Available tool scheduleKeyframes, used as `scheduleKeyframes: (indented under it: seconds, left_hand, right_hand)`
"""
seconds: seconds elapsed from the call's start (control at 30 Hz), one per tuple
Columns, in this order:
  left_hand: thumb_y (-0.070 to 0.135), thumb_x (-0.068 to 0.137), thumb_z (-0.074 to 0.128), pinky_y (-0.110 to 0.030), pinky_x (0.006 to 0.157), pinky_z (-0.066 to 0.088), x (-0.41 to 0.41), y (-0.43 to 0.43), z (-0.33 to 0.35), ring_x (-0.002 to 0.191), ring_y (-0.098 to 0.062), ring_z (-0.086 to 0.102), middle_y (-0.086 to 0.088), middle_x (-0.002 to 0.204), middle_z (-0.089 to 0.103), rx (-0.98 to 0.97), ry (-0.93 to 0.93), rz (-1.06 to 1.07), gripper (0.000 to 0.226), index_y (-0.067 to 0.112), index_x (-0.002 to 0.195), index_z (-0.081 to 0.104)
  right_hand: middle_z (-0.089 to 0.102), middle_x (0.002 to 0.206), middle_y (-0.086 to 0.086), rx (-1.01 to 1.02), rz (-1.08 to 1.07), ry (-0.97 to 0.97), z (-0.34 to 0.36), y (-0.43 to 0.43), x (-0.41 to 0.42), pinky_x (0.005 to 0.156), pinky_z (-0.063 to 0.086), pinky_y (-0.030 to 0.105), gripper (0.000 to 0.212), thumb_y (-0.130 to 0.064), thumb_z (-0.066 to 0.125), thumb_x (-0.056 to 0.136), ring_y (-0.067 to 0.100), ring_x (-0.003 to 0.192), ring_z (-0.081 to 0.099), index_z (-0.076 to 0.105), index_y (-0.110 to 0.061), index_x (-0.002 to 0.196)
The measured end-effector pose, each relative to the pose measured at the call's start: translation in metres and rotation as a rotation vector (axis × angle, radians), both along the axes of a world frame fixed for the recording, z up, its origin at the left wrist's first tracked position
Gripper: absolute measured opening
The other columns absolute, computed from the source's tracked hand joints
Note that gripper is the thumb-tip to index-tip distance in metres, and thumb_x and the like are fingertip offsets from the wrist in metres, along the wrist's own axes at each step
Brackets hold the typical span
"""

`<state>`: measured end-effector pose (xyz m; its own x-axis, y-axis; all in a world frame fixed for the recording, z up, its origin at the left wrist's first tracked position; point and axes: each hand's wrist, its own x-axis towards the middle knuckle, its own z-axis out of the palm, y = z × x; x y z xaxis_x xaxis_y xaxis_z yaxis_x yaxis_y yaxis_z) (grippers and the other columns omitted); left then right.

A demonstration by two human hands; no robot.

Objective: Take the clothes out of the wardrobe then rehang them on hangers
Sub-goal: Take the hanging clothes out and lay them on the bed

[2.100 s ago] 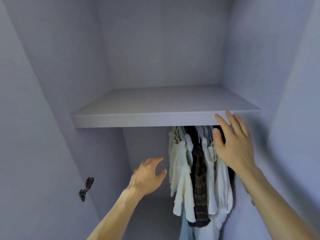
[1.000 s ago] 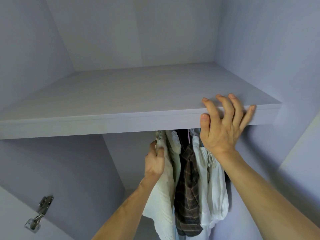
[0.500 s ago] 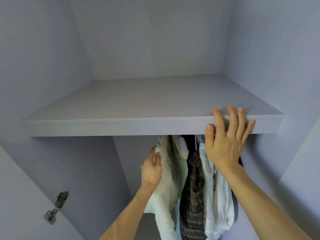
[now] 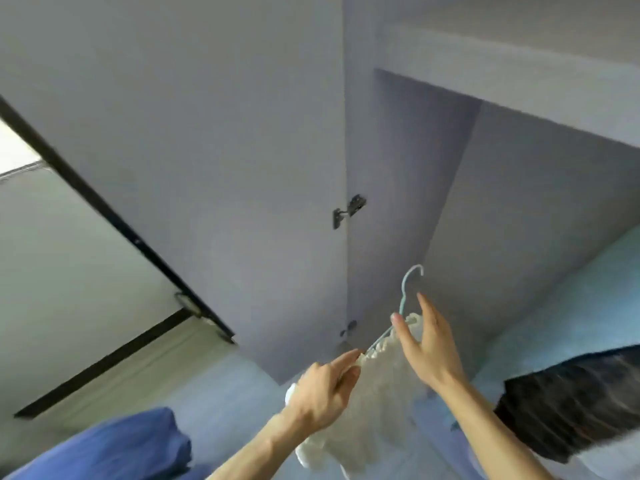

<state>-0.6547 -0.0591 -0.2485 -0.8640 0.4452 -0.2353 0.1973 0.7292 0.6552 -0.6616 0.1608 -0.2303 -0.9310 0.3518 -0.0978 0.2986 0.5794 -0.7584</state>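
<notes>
- One cream garment (image 4: 377,414), outside the wardrobe (image 4: 398,168), on a pale blue hanger (image 4: 402,296), held between our hands.
- Left hand (image 4: 322,389): pinches the garment's shoulder at the hanger's end.
- Right hand (image 4: 427,348): fingers straight, unclenched, against the collar.
- Handling, we judge: steady the hanger neck, slide the shoulder off without stretching.

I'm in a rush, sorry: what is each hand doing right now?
Left hand: pinching the white top at the hanger end.
Right hand: open, fingers straight by the hanger's neck.
</notes>
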Motion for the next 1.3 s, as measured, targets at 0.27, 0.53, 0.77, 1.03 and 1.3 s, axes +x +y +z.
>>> scheduleKeyframes:
  seconds: [0.27, 0.53, 0.77, 1.03, 1.3]
  left_hand:
    - [0.062, 0.097, 0.027, -0.039, 0.081, 0.049, 0.172, -0.187, -0.034, 0.089, -0.028, 0.065, -0.003, 0.091, 0.074, -0.258, -0.028, 0.507, 0.047, 0.043, 0.133, 0.048]
    - [0.061, 0.086, 0.042, -0.031, 0.099, 0.044, 0.361, -0.259, -0.030, 0.118, -0.015, 0.054, 0.007, 0.124, 0.059, -0.176, -0.177, 1.132, 0.052, 0.037, 0.130, 0.058]
    - [0.047, 0.090, 0.054, -0.028, 0.083, 0.048, 0.473, -0.256, 0.004, 0.093, -0.007, 0.064, 0.010, 0.100, 0.073, 0.103, -0.073, 1.692, 0.028, 0.037, 0.113, 0.068]
    - [0.063, 0.086, 0.063, -0.012, 0.059, 0.035, 0.619, -0.210, 0.053, 0.068, 0.013, 0.054, 0.031, 0.080, 0.065, 0.128, -0.073, 2.106, 0.026, 0.042, 0.098, 0.072]
    - [0.072, 0.075, 0.060, -0.025, 0.064, 0.041, 0.733, -0.136, 0.090, 0.066, 0.001, 0.062, 0.019, 0.074, 0.073, 0.202, 0.165, 2.488, 0.031, 0.048, 0.086, 0.076]
  right_hand:
    - [0.073, 0.094, -0.012, -0.003, 0.742, -0.244, -0.051, -0.197, 0.037, 0.078, 0.039, 0.029, 0.027, -0.027, 0.046, 0.104, 0.021, 0.096, 0.065, 0.063, -0.035, 0.085]
    - [0.069, 0.084, -0.012, 0.178, 1.442, -0.032, -0.032, -0.360, 0.172, 0.062, 0.040, 0.037, 0.014, -0.037, 0.047, 0.101, 0.027, 0.082, 0.065, 0.050, -0.037, 0.088]
    - [0.060, 0.071, -0.008, 0.114, 1.904, 0.269, 0.003, -0.448, 0.289, 0.058, 0.041, 0.038, 0.024, -0.039, 0.046, 0.102, 0.018, 0.070, 0.053, 0.051, -0.027, 0.082]
    - [0.063, 0.101, -0.029, -0.032, 2.370, 0.243, -0.002, -0.494, 0.380, 0.082, 0.042, 0.026, 0.042, -0.068, 0.040, 0.093, 0.004, 0.096, 0.055, 0.067, -0.037, 0.102]
    - [0.064, 0.110, -0.017, -0.009, 2.552, -0.051, -0.028, -0.507, 0.452, 0.086, 0.045, 0.027, 0.031, -0.058, 0.047, 0.091, 0.004, 0.103, 0.060, 0.062, -0.043, 0.114]
